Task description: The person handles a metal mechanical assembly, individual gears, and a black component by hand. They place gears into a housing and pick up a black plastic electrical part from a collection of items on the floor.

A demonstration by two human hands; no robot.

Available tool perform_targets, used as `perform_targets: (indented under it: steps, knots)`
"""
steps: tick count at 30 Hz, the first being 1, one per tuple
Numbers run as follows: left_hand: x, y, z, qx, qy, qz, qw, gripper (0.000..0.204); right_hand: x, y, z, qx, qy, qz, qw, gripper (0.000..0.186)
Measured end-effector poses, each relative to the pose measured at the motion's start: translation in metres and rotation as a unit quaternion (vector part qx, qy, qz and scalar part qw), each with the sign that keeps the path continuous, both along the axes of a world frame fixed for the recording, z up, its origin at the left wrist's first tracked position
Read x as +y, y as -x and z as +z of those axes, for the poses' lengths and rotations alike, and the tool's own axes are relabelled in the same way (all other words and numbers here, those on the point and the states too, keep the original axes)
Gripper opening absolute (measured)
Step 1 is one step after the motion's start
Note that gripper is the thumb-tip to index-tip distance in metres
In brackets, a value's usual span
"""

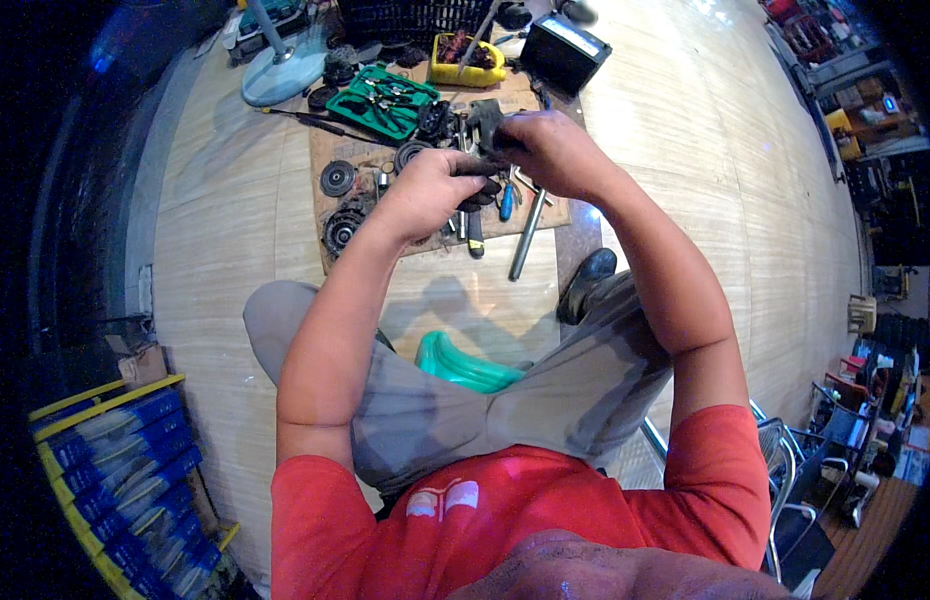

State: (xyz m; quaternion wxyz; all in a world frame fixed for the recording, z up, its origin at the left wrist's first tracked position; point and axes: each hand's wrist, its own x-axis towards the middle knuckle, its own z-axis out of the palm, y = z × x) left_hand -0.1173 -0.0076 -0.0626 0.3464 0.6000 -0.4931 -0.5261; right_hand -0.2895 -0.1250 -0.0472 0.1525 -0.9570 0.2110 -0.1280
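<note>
Above the near part of a brown board, my hands meet, their fingers dark as if greasy. My left hand is closed, thumb and fingers curled toward the other hand. My right hand makes a fist around something dark that I cannot make out. Below them lie a blue-handled screwdriver, a tool with a black and yellow handle and a long metal tube. Left of my left hand are a black pulley and a round finned metal part.
A green tool tray, a yellow container and a black battery stand farther off. A black crate is behind them. A round-based stand is at far left. Between my legs shows a green stool.
</note>
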Motion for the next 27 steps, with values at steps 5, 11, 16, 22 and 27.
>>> perform_targets:
  steps: [5,11,16,22,27]
  knots:
    - [0.000,0.004,-0.002,-0.005,0.022,0.045,0.999,0.028,0.007,-0.005,0.002,-0.005,-0.038,-0.057,0.998,0.022]
    - [-0.005,0.008,-0.014,0.061,0.083,0.152,0.983,0.025,0.015,-0.015,-0.009,-0.071,-0.188,-0.127,0.971,0.022]
    - [-0.013,0.003,-0.025,0.288,0.110,0.250,0.918,0.025,0.030,-0.025,-0.014,-0.105,-0.339,-0.140,0.924,0.022]
    - [-0.013,-0.002,-0.026,0.425,0.160,0.284,0.844,0.018,0.042,-0.031,-0.025,-0.107,-0.302,-0.123,0.940,0.024]
    - [-0.011,-0.004,-0.022,0.460,0.161,0.291,0.823,0.017,0.038,-0.033,-0.033,-0.097,-0.282,-0.136,0.945,0.026]
